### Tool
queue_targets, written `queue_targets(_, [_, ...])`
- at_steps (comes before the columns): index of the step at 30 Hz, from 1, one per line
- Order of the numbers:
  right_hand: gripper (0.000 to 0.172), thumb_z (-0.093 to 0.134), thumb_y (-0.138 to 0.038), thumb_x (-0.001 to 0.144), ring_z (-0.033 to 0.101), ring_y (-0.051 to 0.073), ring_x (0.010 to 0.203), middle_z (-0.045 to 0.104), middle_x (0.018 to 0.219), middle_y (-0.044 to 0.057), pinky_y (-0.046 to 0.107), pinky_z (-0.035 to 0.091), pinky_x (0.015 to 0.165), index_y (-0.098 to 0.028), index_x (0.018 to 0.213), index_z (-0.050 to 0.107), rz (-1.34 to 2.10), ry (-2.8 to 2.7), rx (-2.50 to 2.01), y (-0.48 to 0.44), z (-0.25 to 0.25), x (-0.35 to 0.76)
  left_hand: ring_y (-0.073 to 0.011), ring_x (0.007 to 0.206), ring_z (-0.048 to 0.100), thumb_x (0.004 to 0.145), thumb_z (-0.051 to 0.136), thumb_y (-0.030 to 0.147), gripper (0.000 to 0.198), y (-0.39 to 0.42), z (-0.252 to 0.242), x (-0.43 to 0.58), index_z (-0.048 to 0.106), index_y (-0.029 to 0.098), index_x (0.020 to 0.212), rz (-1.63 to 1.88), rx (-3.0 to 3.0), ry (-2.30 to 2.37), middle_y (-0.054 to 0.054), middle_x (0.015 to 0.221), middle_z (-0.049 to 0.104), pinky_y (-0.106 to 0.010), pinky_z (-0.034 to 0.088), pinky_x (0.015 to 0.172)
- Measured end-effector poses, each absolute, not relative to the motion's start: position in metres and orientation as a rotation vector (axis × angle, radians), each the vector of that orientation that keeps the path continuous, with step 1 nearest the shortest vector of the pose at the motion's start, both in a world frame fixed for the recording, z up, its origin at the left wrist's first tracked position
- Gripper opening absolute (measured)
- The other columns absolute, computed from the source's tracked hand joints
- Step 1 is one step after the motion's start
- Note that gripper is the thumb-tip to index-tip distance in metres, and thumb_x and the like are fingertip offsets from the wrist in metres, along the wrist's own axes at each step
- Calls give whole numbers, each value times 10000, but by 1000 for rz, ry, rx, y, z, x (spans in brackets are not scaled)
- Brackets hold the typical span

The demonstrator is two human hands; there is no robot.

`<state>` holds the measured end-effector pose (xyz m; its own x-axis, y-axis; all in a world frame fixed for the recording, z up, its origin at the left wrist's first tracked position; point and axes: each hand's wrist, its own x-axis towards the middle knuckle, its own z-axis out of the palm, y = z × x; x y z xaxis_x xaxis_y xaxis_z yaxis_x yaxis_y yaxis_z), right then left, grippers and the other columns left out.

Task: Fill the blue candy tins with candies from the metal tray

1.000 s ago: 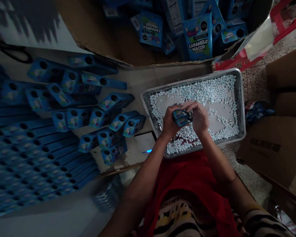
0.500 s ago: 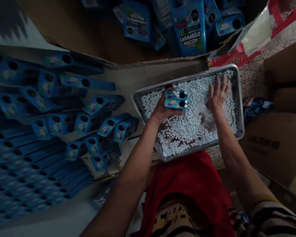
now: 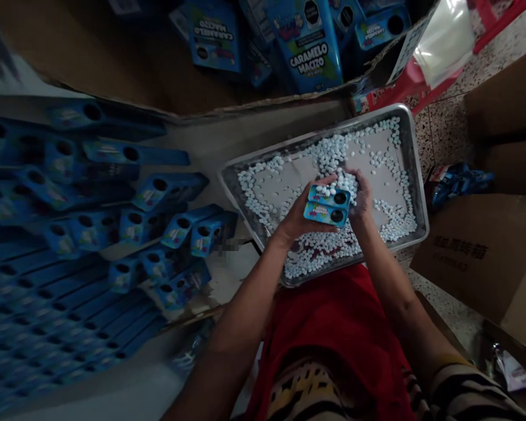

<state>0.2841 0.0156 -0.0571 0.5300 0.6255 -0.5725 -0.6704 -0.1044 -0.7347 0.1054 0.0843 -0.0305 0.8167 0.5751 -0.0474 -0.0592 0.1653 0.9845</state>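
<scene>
My left hand (image 3: pixel 298 217) is closed around two small blue candy boxes (image 3: pixel 328 206), held side by side with their round holes to the right, over a metal tray (image 3: pixel 414 169). Small white-blue candies (image 3: pixel 333 155) lie scattered across the tray, and a few rest on top of the boxes. My right hand (image 3: pixel 360 196) is cupped against the right side of the boxes with a heap of candies in it. The tray rests on my lap, over red cloth (image 3: pixel 333 327).
Many empty blue boxes (image 3: pixel 158 193) lie in rows and loose on the surface at left. An open carton (image 3: pixel 228 105) behind holds printed blue packs (image 3: pixel 309 55). Brown cardboard boxes (image 3: pixel 486 257) stand on the speckled floor at right.
My right hand came back from the tray's far right with candies and now presses against the boxes. My left hand brought the boxes a little nearer to me.
</scene>
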Motion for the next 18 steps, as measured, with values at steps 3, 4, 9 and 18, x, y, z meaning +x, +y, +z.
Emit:
queue_targets(3, [278,737,-523,900,717,200,900,746,866,2,370,632,852,-255,964,702,1194,290,-1043,11,-51,280,-404,1587,521,657,1054,582,925,72,-18,77,587,317,1410,634,1532,611,-154,1668,550,-643,479,1277])
queue_targets(4, [268,743,-509,909,707,193,846,742,846,0,353,626,784,-251,967,704,1219,303,-1007,10,-46,281,-398,1571,539,670,1045,591,900,68,-19,68,586,313,1392,673,1569,678,-157,1627,581,-647,473,1277])
queue_targets(9, [300,773,-558,915,694,181,768,732,829,4,347,621,707,-266,941,712,1245,148,-983,6,7,272,-367,1489,624,692,993,697,932,50,-48,43,520,296,1389,710,1530,888,-164,1522,639,-613,517,1234])
queue_targets(18, [358,730,-618,871,741,275,919,588,656,8,463,631,899,-288,786,621,1288,-82,-1093,12,55,228,-341,1384,689,719,998,616,985,37,-47,37,484,262,1480,574,1571,1023,-169,1507,649,-542,574,1174])
